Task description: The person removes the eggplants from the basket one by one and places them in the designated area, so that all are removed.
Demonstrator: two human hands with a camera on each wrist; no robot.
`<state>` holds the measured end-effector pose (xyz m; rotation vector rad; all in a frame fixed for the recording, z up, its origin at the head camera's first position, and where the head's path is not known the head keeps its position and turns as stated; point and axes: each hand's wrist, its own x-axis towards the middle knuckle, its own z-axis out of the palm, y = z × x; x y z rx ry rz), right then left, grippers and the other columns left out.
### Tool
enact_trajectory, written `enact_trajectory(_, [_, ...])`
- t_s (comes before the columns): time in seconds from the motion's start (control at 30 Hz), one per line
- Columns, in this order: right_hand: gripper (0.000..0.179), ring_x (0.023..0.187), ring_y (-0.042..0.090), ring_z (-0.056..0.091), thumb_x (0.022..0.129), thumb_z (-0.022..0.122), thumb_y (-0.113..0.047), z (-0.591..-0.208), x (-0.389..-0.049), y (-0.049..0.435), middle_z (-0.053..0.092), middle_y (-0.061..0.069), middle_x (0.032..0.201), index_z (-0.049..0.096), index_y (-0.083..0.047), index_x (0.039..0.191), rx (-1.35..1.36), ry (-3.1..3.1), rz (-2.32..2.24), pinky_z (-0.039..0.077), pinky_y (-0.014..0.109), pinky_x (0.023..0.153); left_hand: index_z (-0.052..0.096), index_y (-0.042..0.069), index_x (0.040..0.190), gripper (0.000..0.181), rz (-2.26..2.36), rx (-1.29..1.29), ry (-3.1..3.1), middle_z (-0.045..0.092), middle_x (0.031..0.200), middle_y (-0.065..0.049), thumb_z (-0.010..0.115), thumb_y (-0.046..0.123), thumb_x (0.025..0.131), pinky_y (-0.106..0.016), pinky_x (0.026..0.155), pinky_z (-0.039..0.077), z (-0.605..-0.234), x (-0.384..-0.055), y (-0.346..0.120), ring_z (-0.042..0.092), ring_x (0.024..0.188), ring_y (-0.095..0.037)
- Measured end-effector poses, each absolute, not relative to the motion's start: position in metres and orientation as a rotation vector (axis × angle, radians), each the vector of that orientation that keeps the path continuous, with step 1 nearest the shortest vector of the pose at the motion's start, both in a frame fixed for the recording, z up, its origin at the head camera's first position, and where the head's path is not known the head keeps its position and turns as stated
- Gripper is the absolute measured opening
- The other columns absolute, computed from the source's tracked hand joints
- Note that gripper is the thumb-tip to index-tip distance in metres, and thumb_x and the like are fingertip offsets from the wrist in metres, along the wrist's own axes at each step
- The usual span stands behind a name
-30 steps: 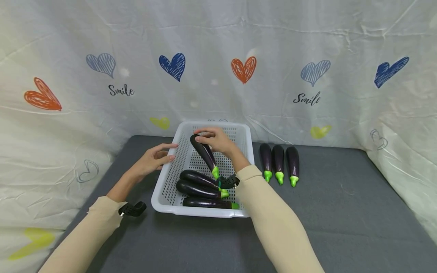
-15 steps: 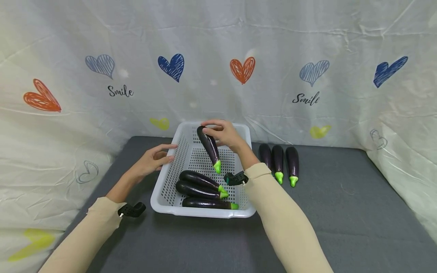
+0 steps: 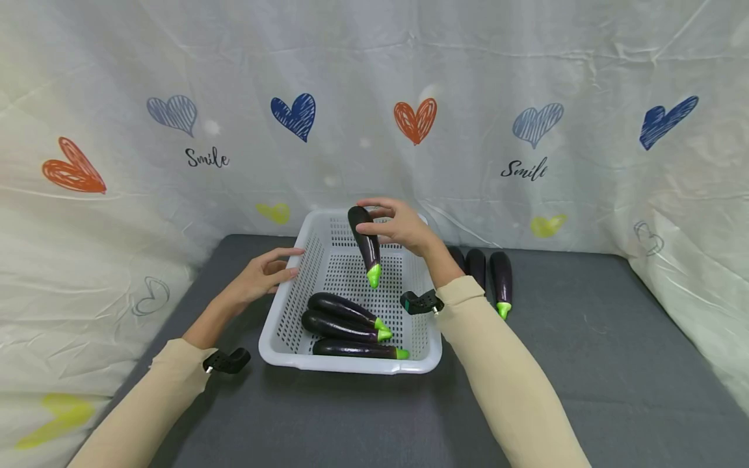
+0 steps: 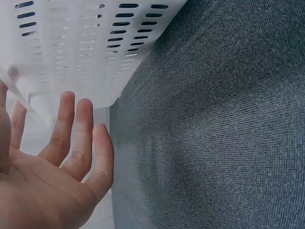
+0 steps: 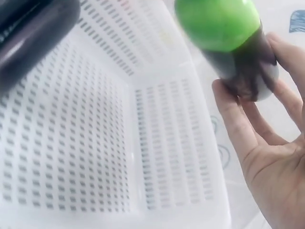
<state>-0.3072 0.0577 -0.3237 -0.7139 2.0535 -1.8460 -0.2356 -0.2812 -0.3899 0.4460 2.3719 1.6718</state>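
Note:
My right hand (image 3: 404, 229) pinches an eggplant (image 3: 367, 249) near its rounded dark end, thumb on one side and fingers on the other. The eggplant hangs over the far half of a white perforated plastic basket (image 3: 357, 366), its green cap pointing down toward me. Three more eggplants (image 3: 341, 325) lie crosswise in the basket's near half, green caps to the right. At the basket's left rim rests my left hand (image 3: 260, 278), thumb and index fingertips on the rim. In the left wrist view its other fingers (image 4: 82, 138) are loosely bent outside the basket wall.
To the basket's right, three eggplants (image 3: 501, 279) lie side by side on the dark grey tablecloth (image 3: 585, 364). My right forearm covers part of two of them. A white curtain (image 3: 363, 156) with printed hearts hangs right behind the basket and table.
My right hand has lifted the eggplant and carried it away from me and slightly right, turning it more upright in the head view. The left hand has stayed on the rim.

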Motion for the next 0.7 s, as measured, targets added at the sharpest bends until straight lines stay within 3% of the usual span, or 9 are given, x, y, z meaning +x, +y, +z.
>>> enact_trajectory(0.23, [0.061, 0.108, 0.033, 0.066, 0.093, 0.076, -0.009, -0.322, -0.309, 0.077, 0.054, 0.018, 0.134, 0.052, -0.009, 0.149, -0.727, 2.095, -1.886, 0.053, 0.045, 0.092, 0.045, 0.013, 0.154, 0.056, 1.651, 0.435, 2.391, 0.056, 0.134, -0.026, 0.066, 0.022, 0.102, -0.054, 0.086, 0.053, -0.39, -0.236, -0.28, 0.065, 0.109, -0.034])
enact_trajectory(0.47, [0.063, 0.111, 0.035, 0.063, 0.093, 0.075, -0.007, -0.316, -0.307, 0.093, 0.052, 0.019, 0.137, 0.049, -0.009, 0.151, -0.754, 2.076, -1.907, 0.052, 0.046, 0.093, 0.045, 0.013, 0.154, 0.056, 1.661, 0.437, 2.387, 0.057, 0.132, -0.027, 0.066, 0.021, 0.102, -0.047, 0.081, 0.057, -0.39, -0.236, -0.281, 0.066, 0.107, -0.033])
enact_trajectory(0.7, [0.068, 0.121, 0.032, 0.058, 0.094, 0.074, -0.007, -0.311, -0.304, 0.11, 0.045, 0.018, 0.144, 0.045, -0.009, 0.154, -0.756, 2.073, -1.924, 0.049, 0.046, 0.097, 0.045, 0.011, 0.154, 0.056, 1.662, 0.438, 2.391, 0.057, 0.132, -0.027, 0.066, 0.02, 0.102, -0.049, 0.082, 0.056, -0.389, -0.235, -0.28, 0.066, 0.106, -0.033])
